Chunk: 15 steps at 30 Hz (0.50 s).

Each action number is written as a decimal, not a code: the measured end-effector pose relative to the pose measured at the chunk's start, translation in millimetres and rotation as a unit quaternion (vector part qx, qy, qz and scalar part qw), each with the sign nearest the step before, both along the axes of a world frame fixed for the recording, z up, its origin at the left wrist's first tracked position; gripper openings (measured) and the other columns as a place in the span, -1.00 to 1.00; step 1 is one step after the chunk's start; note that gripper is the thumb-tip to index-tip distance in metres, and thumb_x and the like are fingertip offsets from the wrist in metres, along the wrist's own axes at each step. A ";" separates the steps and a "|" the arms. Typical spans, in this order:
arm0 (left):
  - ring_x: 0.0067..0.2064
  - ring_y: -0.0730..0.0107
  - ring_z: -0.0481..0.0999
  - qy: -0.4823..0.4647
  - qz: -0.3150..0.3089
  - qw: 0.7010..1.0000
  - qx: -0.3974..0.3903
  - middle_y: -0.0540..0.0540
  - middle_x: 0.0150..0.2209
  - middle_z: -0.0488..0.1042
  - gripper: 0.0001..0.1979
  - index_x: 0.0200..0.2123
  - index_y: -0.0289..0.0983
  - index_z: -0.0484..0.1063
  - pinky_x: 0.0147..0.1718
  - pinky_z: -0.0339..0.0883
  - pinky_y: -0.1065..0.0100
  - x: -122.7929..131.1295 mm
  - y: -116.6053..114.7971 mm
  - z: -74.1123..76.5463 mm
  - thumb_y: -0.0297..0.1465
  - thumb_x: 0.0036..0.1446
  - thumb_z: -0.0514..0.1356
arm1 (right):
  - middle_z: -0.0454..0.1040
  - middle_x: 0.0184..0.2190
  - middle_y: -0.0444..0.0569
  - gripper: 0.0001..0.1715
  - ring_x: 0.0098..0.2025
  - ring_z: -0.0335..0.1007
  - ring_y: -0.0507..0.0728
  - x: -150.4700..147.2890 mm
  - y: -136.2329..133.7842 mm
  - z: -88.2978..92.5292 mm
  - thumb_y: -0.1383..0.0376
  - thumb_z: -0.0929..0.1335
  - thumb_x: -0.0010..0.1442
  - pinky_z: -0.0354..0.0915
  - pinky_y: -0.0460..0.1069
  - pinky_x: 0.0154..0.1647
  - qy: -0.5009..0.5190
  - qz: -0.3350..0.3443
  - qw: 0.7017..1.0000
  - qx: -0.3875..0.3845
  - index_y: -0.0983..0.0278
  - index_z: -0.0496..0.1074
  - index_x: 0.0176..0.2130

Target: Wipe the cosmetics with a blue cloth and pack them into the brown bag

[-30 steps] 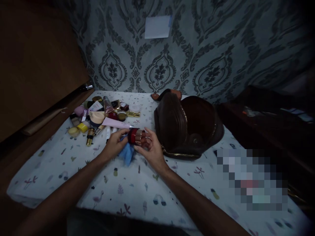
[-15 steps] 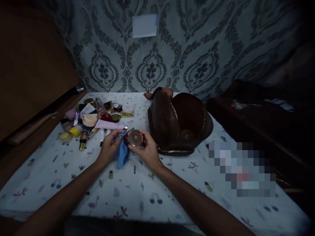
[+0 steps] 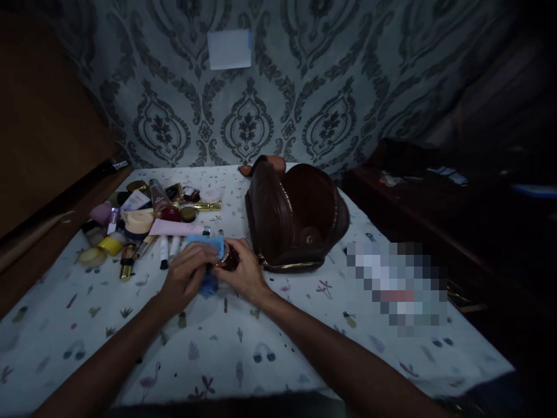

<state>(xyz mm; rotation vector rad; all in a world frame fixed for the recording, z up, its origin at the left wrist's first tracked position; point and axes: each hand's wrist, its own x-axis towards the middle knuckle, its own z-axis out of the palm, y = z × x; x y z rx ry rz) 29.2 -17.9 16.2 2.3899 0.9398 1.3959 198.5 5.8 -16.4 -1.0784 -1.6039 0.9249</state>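
My right hand [image 3: 243,270] is closed around a small dark red jar [image 3: 232,260] with a rim that catches the light. Pressed against the jar's left side is a blue cloth [image 3: 206,239], held in my left hand [image 3: 188,270], whose fingers are bent over it. Part of the cloth hangs below the fingers. Most of the jar's lid is hidden by cloth and fingers. Just beyond my hands lies a pink tube [image 3: 176,227] with a silver cap. A brown leather bag [image 3: 270,226] with its zip undone stands right of my right hand.
Several cosmetics lie heaped at the left, among them a beige-lidded jar [image 3: 139,222], a yellow container [image 3: 110,244] and a gold tube [image 3: 208,206]. A brown wooden panel [image 3: 47,128] borders the left. A blurred-out item [image 3: 398,287] lies at the right of the patterned tablecloth [image 3: 243,371].
The jar has turned from lid facing me to tilted left, and my left hand has brought the cloth up onto it. The whole view has shifted slightly.
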 end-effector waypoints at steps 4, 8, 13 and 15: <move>-0.32 0.34 0.49 -0.064 0.083 0.992 -0.067 -0.04 -0.40 0.48 -0.77 -0.38 -0.22 0.42 -0.31 0.37 0.32 -3.1 -1.8 7.9 -0.42 0.32 0.04 | 0.44 -0.15 -0.04 -0.36 -0.13 0.43 0.19 -2.2 -0.3 0.3 0.22 0.59 -0.21 0.37 0.10 -0.01 0.082 0.022 0.996 -0.020 0.16 0.47 -0.09; -0.18 0.26 0.51 -0.065 0.155 0.975 -0.148 -0.07 -0.23 0.53 -0.78 -0.19 -0.22 0.45 -0.17 0.41 0.28 -2.2 3.0 4.6 -0.25 0.30 0.08 | 0.51 -0.16 -0.07 -0.35 -0.14 0.47 0.14 -1.2 -2.8 11.1 0.15 0.60 -0.20 0.39 0.03 -0.06 0.209 0.089 0.971 -0.077 0.17 0.44 -0.10; 0.08 0.11 0.47 -0.069 0.142 0.958 -0.241 -0.14 -0.01 0.54 -0.57 0.04 -0.21 0.42 0.12 0.34 0.15 4.9 8.5 -10.3 -0.09 0.33 -0.02 | 0.54 -0.25 -0.13 -0.30 -0.19 0.49 0.11 3.0 -4.8 23.7 0.11 0.63 -0.25 0.41 0.00 -0.08 0.239 0.117 0.958 -0.106 0.20 0.46 -0.11; 0.13 0.11 0.44 -0.073 0.155 0.957 -0.235 -0.14 0.03 0.52 -0.56 0.06 -0.20 0.42 0.18 0.29 0.14 5.6 8.9 -13.6 -0.08 0.34 -0.04 | 0.54 -0.22 -0.11 -0.28 -0.18 0.49 0.11 4.6 -5.3 26.3 0.06 0.63 -0.26 0.41 0.00 -0.09 0.220 0.104 0.966 -0.082 0.21 0.47 -0.11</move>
